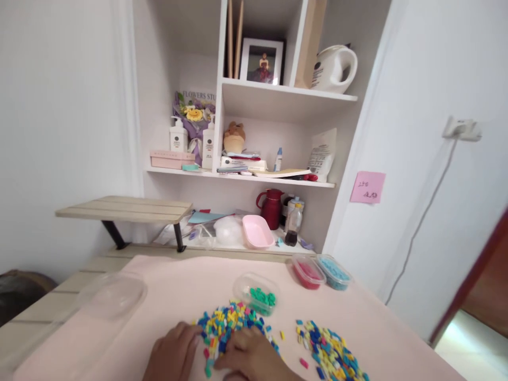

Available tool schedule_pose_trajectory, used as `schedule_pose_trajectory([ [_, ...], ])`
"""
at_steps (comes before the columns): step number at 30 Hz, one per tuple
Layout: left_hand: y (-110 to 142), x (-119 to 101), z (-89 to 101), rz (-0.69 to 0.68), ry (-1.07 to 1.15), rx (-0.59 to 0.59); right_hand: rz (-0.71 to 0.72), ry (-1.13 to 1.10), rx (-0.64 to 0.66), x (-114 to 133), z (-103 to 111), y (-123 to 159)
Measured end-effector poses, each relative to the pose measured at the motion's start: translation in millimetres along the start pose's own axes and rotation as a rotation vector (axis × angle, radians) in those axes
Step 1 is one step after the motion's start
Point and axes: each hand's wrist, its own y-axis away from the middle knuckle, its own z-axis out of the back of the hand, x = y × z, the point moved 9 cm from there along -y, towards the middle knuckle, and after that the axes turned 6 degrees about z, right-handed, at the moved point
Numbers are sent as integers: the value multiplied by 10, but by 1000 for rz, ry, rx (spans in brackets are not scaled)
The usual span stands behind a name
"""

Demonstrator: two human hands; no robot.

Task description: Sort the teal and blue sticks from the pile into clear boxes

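Note:
A mixed pile of small colored toy bricks (226, 320) lies on the pink tabletop cover in front of me. At its left edge rests my left hand (172, 353), fingers side by side and stretched out, nothing visibly held. My right hand (254, 355) reaches over the front of the pile, its fingers bent and somewhat apart among the bricks; their undersides are hidden. Just behind the pile stands a clear plastic tub (243, 288) with green bricks (262, 298) in it. A second mixed pile of bricks (329, 346) spreads to the right.
Tubs of red pieces (308, 275) and blue pieces (334, 272) stand at the back right. A clear container (115, 291) sits on the left. Behind are a small wooden stand (127, 209), a pink tray (257, 231), a red jug (272, 209) and a bottle (293, 227) below white shelves.

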Motion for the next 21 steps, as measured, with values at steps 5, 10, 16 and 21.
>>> schedule_pose_trajectory([
  [5, -9, -3, 101, 35, 110, -86, -95, -58, 40, 195, 219, 49],
  [10, -34, -5, 138, 67, 147, -80, -109, -65, 24, 210, 198, 65],
  [16, -7, 3, 169, 121, 193, -73, -102, -92, 7, 174, 198, 35],
  [21, -23, -3, 168, 178, 225, -43, -76, -3, 98, 257, 255, -89],
])
